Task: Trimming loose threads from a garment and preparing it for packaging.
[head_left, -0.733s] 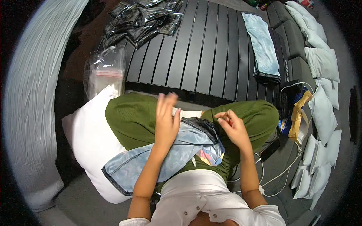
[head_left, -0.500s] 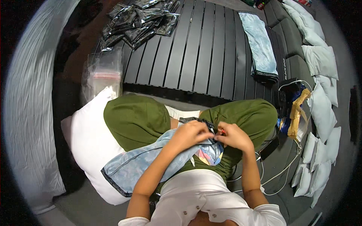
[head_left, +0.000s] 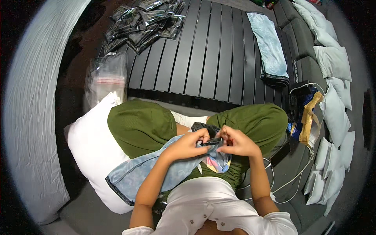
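Observation:
Across my lap lies a pale blue tie-dyed cloth (head_left: 143, 172) with black edging and a colourful printed patch (head_left: 218, 163) near my right hand. My left hand (head_left: 185, 146) is closed on the cloth's black edge (head_left: 211, 141), pinching it between thumb and fingers. Just to the right, my right hand (head_left: 242, 144) is curled at the same edge, its fingertips slightly blurred. A small red bit shows inside its fingers; its kind is hidden.
Black packages in clear wrap (head_left: 145, 25) are heaped on a dark slatted table (head_left: 192, 51). Clear plastic bags (head_left: 107, 80) lie at its left corner. A folded blue cloth (head_left: 268, 43) rests on its right. Pillows (head_left: 333, 105), white cables (head_left: 293, 184) and a yellow-and-blue package (head_left: 309, 117) are to the right.
My left hand has drawn slightly left and down, and a folded stretch of black edging now shows between the hands. My right hand's fingers have spread a little.

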Demonstrator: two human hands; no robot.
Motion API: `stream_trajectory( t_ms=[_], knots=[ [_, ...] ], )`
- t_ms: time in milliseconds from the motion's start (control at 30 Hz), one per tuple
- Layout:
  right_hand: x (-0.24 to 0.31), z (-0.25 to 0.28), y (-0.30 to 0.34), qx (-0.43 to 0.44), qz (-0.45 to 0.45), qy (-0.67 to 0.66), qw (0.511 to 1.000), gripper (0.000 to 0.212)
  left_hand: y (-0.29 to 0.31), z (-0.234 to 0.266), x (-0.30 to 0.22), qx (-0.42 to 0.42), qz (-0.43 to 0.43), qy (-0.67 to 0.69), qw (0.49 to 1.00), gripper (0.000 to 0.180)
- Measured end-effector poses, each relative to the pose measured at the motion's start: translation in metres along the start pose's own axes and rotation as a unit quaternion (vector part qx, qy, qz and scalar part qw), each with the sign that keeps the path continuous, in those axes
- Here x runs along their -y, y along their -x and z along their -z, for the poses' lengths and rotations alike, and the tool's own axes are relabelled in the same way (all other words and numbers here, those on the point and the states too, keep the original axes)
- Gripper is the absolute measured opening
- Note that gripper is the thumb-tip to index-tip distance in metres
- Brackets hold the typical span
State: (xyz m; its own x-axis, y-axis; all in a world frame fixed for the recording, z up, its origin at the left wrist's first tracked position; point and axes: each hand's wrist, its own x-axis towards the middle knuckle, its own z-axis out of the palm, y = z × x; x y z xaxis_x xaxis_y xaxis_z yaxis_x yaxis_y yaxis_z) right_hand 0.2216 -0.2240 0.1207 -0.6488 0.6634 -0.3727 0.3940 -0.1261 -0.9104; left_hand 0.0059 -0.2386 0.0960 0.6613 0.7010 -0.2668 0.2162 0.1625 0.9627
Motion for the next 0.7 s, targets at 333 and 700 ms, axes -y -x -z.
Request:
stream_trajectory(
  t_ms=[333, 700],
  knots=[
    [0.030, -0.002, 0.001, -0.078, 0.101, -0.329, 0.936, 0.031, 0.021, 0.012, -0.035, -0.044, 0.050, 0.475, 0.877, 0.032],
    [0.042, -0.006, -0.003, -0.119, 0.134, -0.364, 0.914, 0.029, 0.022, 0.005, -0.045, -0.012, 0.079, 0.440, 0.894, 0.020]
  ],
)
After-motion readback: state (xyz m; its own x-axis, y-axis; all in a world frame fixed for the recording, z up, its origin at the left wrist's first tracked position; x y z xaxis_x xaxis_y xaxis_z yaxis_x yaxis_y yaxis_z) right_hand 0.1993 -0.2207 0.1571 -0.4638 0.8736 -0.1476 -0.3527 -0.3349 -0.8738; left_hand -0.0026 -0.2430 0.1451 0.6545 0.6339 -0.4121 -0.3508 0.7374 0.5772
